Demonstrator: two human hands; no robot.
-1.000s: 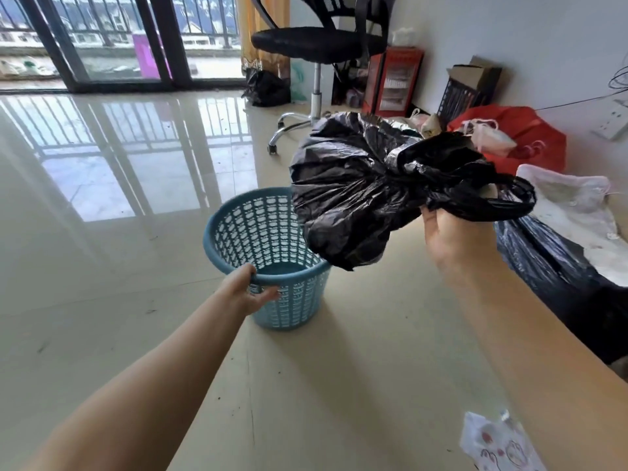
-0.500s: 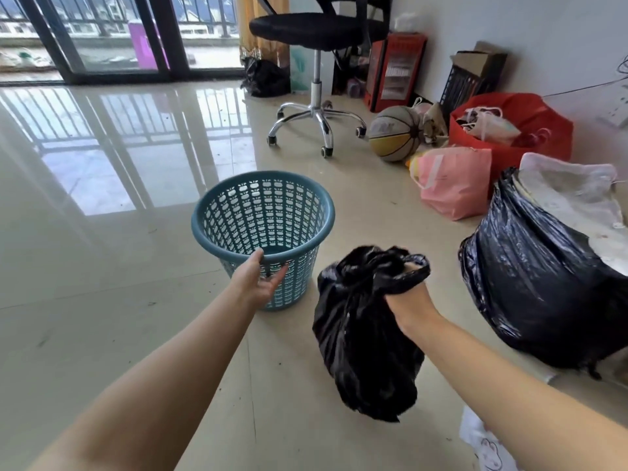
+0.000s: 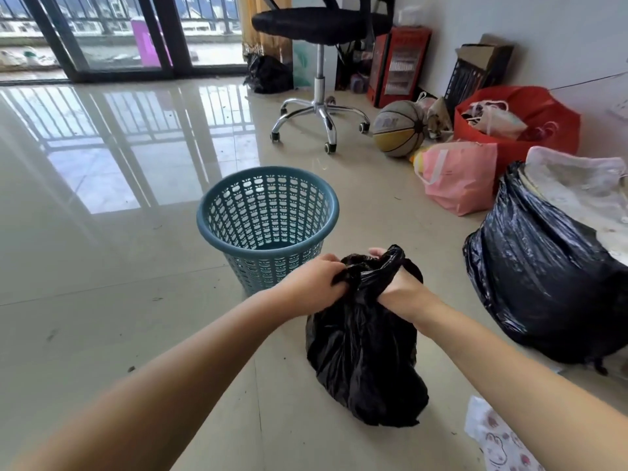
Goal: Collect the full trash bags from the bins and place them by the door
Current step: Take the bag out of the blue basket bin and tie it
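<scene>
A glossy tiled floor point(image 3: 102, 266) runs to glass balcony doors point(image 3: 112, 32). The black trash bag point(image 3: 367, 351) stands upright on it, neck up, beside the empty blue bin point(image 3: 268, 226); left hand point(image 3: 311, 287) and right hand point(image 3: 396, 283) both clench its gathered top.

Black trash bag point(image 3: 363, 351): full, crumpled, neck gathered at top, out of bin. Blue perforated bin point(image 3: 268, 226): upright on floor, just beside bag, no liner
</scene>
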